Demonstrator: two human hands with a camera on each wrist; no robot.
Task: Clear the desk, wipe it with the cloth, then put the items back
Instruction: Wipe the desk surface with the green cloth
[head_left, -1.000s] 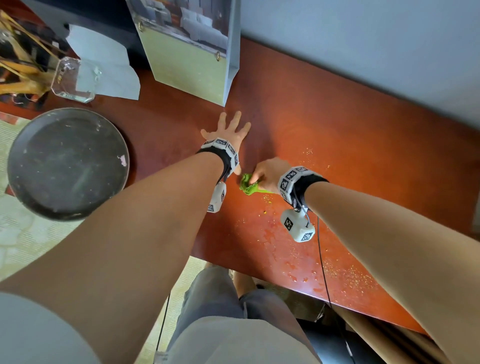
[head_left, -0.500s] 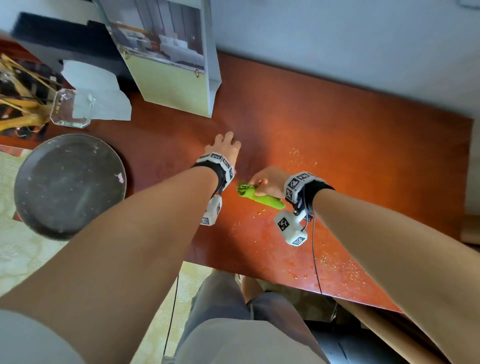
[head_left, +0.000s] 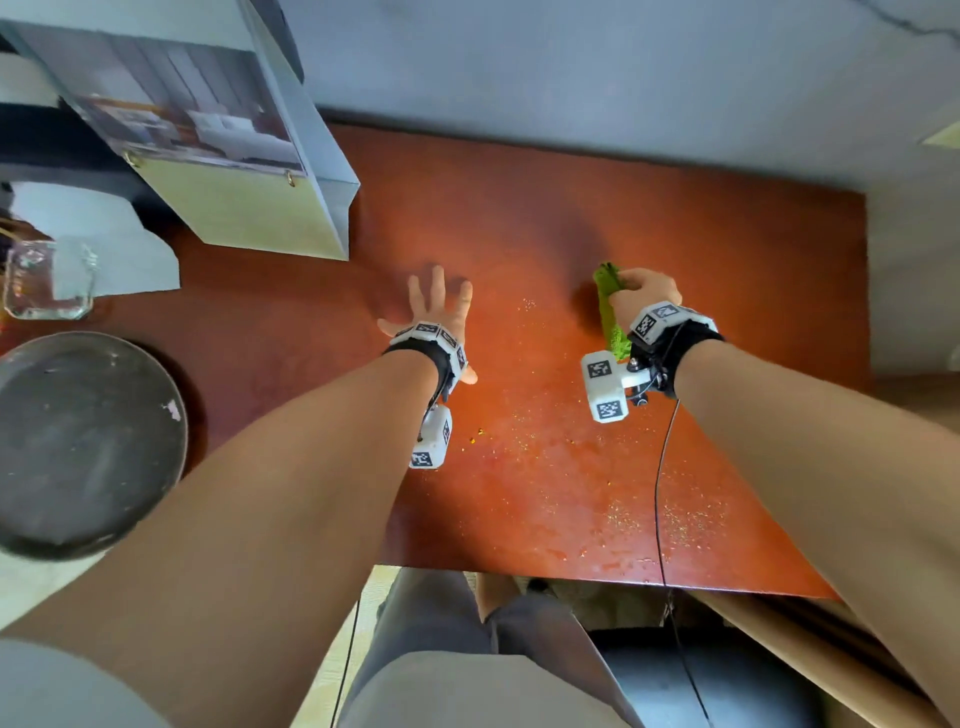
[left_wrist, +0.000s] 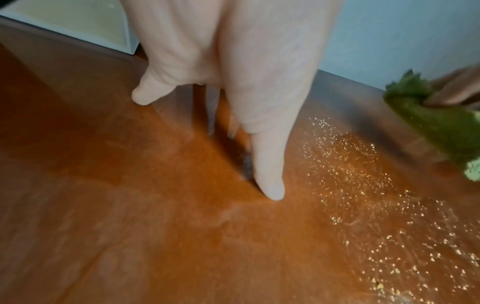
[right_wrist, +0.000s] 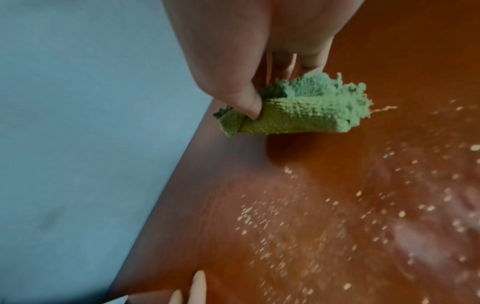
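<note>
My right hand (head_left: 641, 293) grips a folded green cloth (head_left: 609, 312) (right_wrist: 293, 111) and holds it down on the reddish-brown desk (head_left: 675, 218), toward the middle right. In the left wrist view the cloth (left_wrist: 441, 123) shows at the right edge. My left hand (head_left: 439, 306) (left_wrist: 233, 82) lies flat on the desk with straight, spread fingers, left of the cloth and apart from it. Fine yellow crumbs (head_left: 613, 514) (left_wrist: 363, 185) (right_wrist: 311, 216) and wet smears are scattered over the desk between and in front of my hands.
A pale paper bag (head_left: 228, 171) stands at the desk's back left. Left of it are white paper (head_left: 104, 244) and a clear glass jar (head_left: 47, 280). A dark round tray (head_left: 78, 441) sits at the left, beyond the desk. A grey wall (head_left: 571, 67) runs behind the desk.
My right hand has carried the cloth from the middle of the desk to the right and farther back. The left hand's fingers have spread flat again.
</note>
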